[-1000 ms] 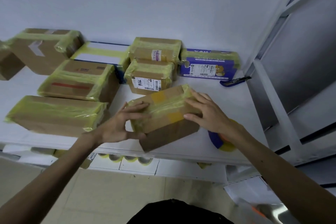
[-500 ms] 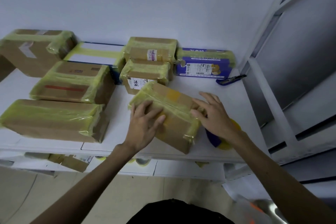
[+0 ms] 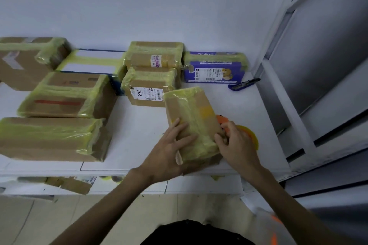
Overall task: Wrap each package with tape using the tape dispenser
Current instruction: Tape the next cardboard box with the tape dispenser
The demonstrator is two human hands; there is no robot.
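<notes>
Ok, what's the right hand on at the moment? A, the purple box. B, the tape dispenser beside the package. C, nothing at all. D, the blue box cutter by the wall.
B: the right hand curls round the orange handle of the tape dispenser, close beside the package on which the left hand rests.

View: one head-worn wide-angle camera looked forward and steeply down.
Facing: toward the white bench (image 3: pixel 139 135) and the wall (image 3: pixel 139 6) behind it.
Nearness: close, with the left hand (image 3: pixel 169 151) and right hand (image 3: pixel 237 145) at centre frame.
</notes>
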